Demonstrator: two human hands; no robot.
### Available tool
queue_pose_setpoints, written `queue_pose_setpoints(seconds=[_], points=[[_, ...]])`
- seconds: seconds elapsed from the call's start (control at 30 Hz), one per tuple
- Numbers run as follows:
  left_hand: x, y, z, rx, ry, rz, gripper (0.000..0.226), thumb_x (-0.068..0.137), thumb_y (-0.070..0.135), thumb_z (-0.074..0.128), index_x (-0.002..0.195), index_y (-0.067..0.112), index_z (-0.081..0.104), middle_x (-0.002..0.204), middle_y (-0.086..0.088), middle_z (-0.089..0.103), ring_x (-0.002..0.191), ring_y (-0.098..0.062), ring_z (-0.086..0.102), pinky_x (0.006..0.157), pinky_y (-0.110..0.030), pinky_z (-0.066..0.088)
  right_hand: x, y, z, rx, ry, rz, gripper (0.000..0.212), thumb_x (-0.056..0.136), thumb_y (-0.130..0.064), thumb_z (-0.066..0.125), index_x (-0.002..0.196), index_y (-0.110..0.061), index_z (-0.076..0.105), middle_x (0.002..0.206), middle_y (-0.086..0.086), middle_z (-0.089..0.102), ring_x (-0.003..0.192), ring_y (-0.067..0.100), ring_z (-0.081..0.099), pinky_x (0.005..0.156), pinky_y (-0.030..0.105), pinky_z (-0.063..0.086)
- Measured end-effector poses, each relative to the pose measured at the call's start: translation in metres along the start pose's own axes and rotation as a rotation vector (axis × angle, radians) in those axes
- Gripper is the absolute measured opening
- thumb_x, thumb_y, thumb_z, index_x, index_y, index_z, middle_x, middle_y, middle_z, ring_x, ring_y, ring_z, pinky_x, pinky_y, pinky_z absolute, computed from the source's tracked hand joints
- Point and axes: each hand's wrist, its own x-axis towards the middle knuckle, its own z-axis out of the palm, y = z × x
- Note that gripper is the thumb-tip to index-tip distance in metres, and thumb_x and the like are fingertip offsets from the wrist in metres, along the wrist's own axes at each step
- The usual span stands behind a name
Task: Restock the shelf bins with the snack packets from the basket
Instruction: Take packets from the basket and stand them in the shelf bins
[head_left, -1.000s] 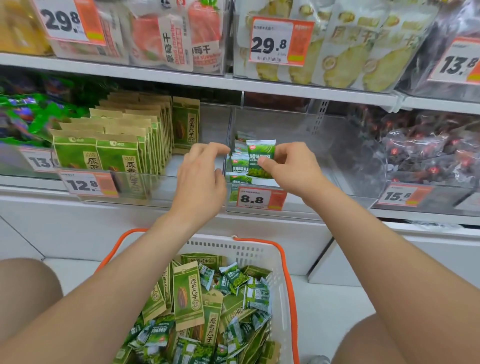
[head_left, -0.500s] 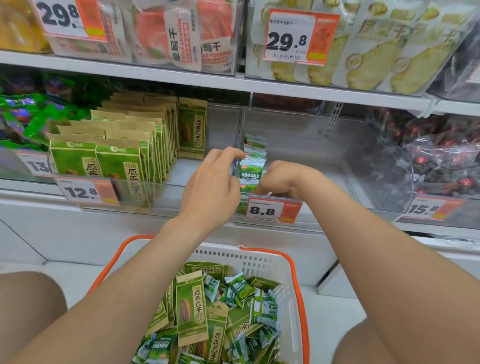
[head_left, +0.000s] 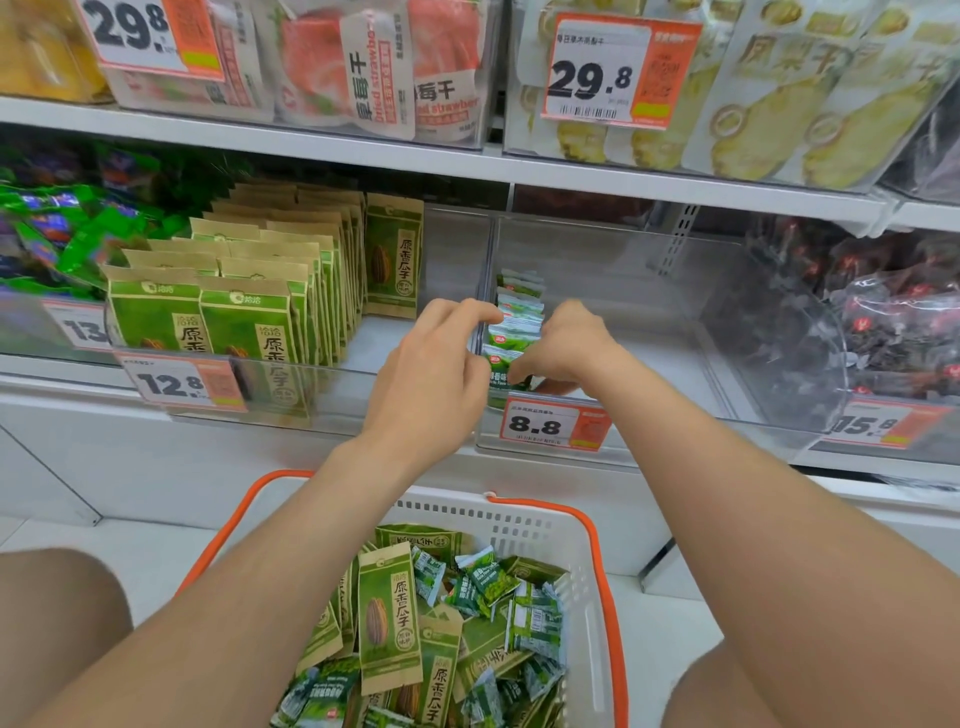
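A row of small green-and-white snack packets (head_left: 517, 322) stands at the left end of the clear bin (head_left: 649, 291) tagged 8.8. My right hand (head_left: 563, 345) reaches into that bin and pinches the front packet (head_left: 501, 371) of the row. My left hand (head_left: 434, 376) hovers at the bin's left wall, fingers curled, its index fingertip at the row; whether it touches a packet I cannot tell. Below, the white basket (head_left: 587, 561) with orange rim holds several small green packets (head_left: 485, 582) and taller kraft-and-green seed packets (head_left: 387, 618).
The bin to the left, tagged 12.8, is filled with upright kraft-and-green seed packets (head_left: 244, 312). Dark red-wrapped snacks (head_left: 883, 322) fill the bin on the right. The shelf above carries dried strawberry bags (head_left: 363, 67) and pineapple bags (head_left: 779, 104). My knees flank the basket.
My right hand has lowered the small packet it held up into the front of the row. Both hands have closed in on the row.
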Motion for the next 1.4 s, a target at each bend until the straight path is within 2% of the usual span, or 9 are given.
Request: queue_pose_setpoints(seconds=[0.17,0.33,0.43,0.53,0.7,0.93,1.07,1.2,1.4], points=[[-0.002,0.001,-0.001,-0.011,-0.005,0.009,0.047,0.096,0.009,0.047,0.135,0.033,0.054,0.133,0.007,0.053,0.096,-0.021,0.062,0.081,-0.05,0.054,-0.003,0.006,-0.007,-0.092,-0.106,0.01,0.051,0.074,-0.028,0.093,0.105,-0.007,0.057,0.085,0.009,0.079,0.081,0.023,0.075,0.084,0.042,0.064],[-0.011,0.008,-0.001,0.077,0.089,0.087,0.045,0.088,0.001,0.054,0.13,0.018,0.056,0.126,-0.005,0.042,0.095,-0.024,0.053,0.078,-0.046,0.05,-0.01,0.005,-0.014,-0.147,-0.097,0.01,0.052,0.073,-0.033,0.094,0.093,-0.008,0.053,0.089,0.014,0.074,0.075,0.027,0.072,0.071,0.038,0.064],[-0.021,0.012,-0.004,0.233,0.254,0.24,0.021,0.082,0.003,0.06,0.101,0.009,0.057,0.102,-0.008,0.045,0.09,-0.025,0.046,0.07,-0.041,0.043,-0.016,0.008,-0.017,-0.201,0.071,-0.083,0.043,0.077,-0.036,0.086,0.079,-0.012,0.051,0.079,0.007,0.058,0.066,0.024,0.059,0.049,0.027,0.045],[-0.039,0.007,-0.001,0.253,0.239,0.303,0.013,0.083,0.021,0.063,0.081,0.013,0.053,0.08,0.0,0.046,0.066,-0.02,0.04,0.055,-0.031,0.028,-0.038,0.012,-0.016,-0.262,0.318,-0.333,0.024,0.082,-0.032,0.067,0.095,-0.011,0.068,0.093,0.006,0.067,0.092,0.03,0.06,0.073,0.037,0.054],[-0.071,-0.012,0.027,0.423,-0.472,0.126,0.032,0.085,0.052,0.052,0.073,0.023,0.057,0.072,0.005,0.061,0.067,-0.022,0.058,0.057,-0.031,0.04,-0.114,0.017,-0.005,-0.244,0.252,-0.589,0.014,0.074,-0.031,0.055,0.076,-0.025,0.067,0.072,-0.003,0.069,0.074,0.023,0.066,0.073,0.039,0.06],[-0.142,-0.035,0.094,0.37,-1.293,0.014,0.028,0.094,0.037,0.055,0.072,0.02,0.055,0.072,-0.002,0.053,0.064,-0.025,0.048,0.062,-0.036,0.043,-0.145,0.072,0.044,-0.883,-0.452,-0.521,0.029,0.094,-0.023,0.057,0.068,-0.019,0.043,0.075,0.003,0.045,0.078,0.031,0.059,0.06,0.034,0.046],[-0.183,-0.026,0.118,0.566,-1.492,0.163,0.008,0.099,0.008,0.056,0.099,0.01,0.063,0.092,-0.007,0.059,0.072,-0.023,0.055,0.062,-0.037,0.048,-0.145,0.101,0.064,-1.091,-0.689,-0.445,0.031,0.102,-0.017,0.049,0.072,-0.016,0.041,0.079,0.004,0.049,0.065,0.02,0.048,0.063,0.037,0.045],[-0.217,-0.042,0.136,0.683,-1.526,0.472,0.08,0.095,0.002,0.066,0.162,0.018,0.026,0.168,-0.008,0.024,0.143,-0.036,0.038,0.108,-0.051,0.045,-0.141,0.112,0.078,-1.079,-0.685,-0.499,0.026,0.103,-0.013,0.047,0.078,-0.014,0.039,0.087,0.006,0.051,0.072,0.022,0.052,0.063,0.038,0.047],[-0.225,-0.052,0.148,0.702,-1.465,0.509,0.07,0.095,0.0,0.067,0.157,0.013,0.036,0.156,-0.013,0.04,0.143,-0.037,0.037,0.109,-0.05,0.043,-0.136,0.11,0.086,-1.025,-0.639,-0.56,0.022,0.1,-0.009,0.048,0.079,-0.014,0.047,0.082,0.006,0.052,0.065,0.022,0.048,0.055,0.034,0.04]])
